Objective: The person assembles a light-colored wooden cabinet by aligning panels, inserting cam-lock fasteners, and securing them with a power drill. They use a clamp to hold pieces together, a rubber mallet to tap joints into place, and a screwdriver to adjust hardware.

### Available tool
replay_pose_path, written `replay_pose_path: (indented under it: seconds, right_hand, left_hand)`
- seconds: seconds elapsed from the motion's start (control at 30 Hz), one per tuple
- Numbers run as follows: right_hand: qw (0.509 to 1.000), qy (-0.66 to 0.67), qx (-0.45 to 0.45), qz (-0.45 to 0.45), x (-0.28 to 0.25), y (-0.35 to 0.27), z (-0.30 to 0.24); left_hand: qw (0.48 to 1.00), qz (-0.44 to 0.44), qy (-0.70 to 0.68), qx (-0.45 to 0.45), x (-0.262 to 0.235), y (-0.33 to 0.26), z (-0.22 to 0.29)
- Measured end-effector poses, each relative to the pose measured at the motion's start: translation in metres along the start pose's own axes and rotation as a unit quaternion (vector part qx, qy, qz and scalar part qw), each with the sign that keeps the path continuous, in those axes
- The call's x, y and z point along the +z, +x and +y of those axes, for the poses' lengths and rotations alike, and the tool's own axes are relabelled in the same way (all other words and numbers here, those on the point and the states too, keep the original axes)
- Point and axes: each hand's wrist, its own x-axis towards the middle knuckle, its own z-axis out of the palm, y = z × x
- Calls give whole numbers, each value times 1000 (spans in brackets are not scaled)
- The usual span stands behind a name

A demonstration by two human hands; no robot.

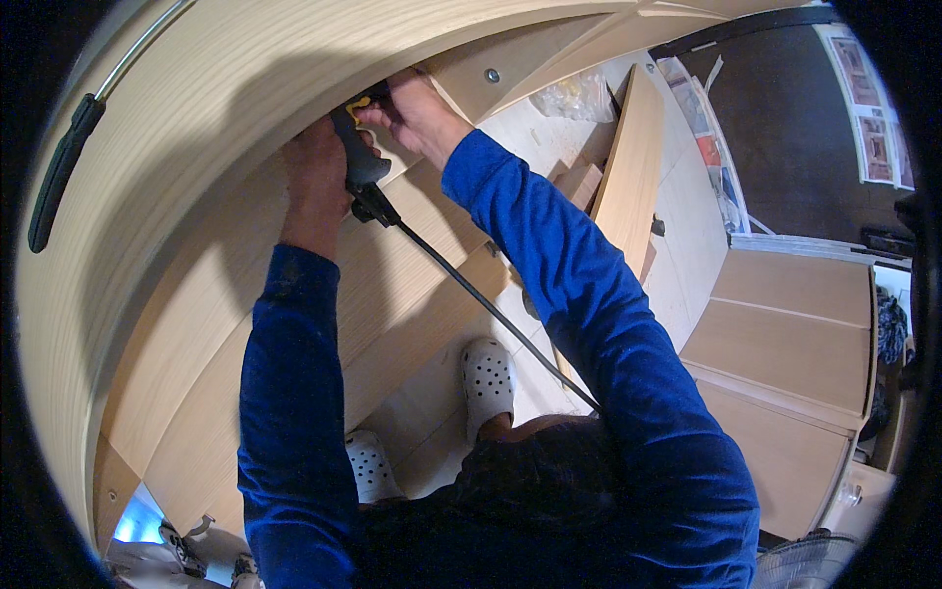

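My left hand (316, 177) is wrapped round the grey handle of a pistol-grip power tool (361, 157). A black cord or hose (491, 309) runs from the handle's base back toward my body. At the tool's yellow part, my right hand (422, 113) has its fingers bent in; whether they grip the tool or a small piece is unclear. Both hands are beneath the curved edge of a large pale wood panel (186, 118), which hides the tool's front end. A black-handled tool with a thin metal shaft (67, 172) rests against that panel at the far left.
Light wood boards (412, 285) lie below my arms, and a long plank (628, 147) leans at the right. Behind it is a clear plastic bag (574, 96). Brown cardboard boxes (785, 334) stand at the right, with a wire-guarded fan (810, 562) at lower right. My white clogs (488, 378) show below.
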Motion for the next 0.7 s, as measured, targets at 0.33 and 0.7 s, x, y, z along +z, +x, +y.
replay_pose_path:
  seconds: [0.33,0.7]
  right_hand:
    - [998,-29,50,-30,-17,11,9]
    - [979,12,177,-100,8,-13,-5]
  left_hand:
    - [996,-84,-25,-6,-18,13,-26]
    - [991,-106,-84,-14,-24,-14,-6]
